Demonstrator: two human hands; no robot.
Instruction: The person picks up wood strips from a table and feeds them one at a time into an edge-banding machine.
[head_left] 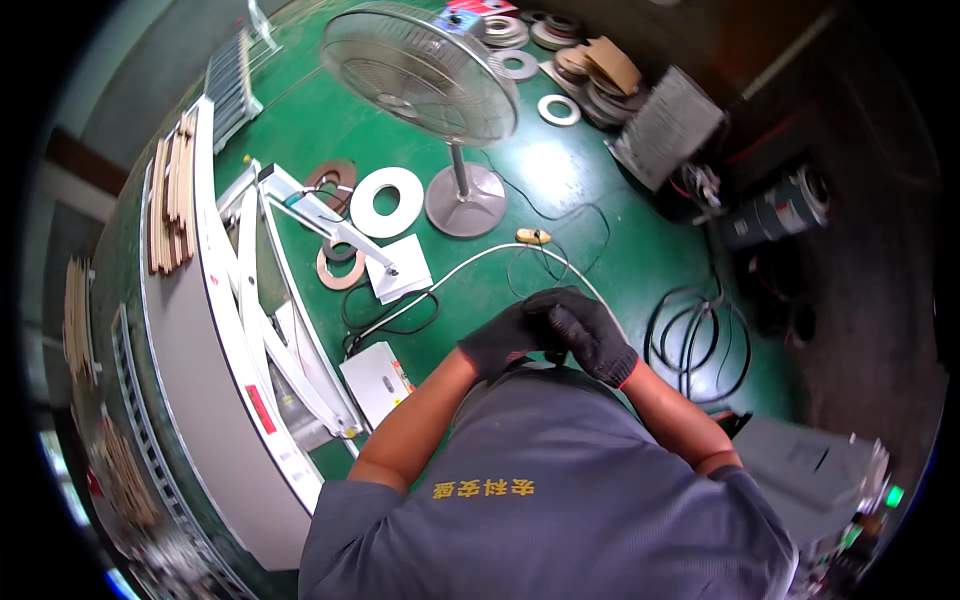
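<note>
Black gloves [488, 345] around left hand [515, 325] and right hand [590, 335], hands touching, cannot tell if pinching

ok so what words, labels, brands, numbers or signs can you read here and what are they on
Grey shirt: one row of yellow characters, upside down; I won't copy them out.
Platform's white rim: red label, too blurred to read.
White box: small coloured marks, too small to read.
Dark cylinder: pale label, too blurred.
</note>
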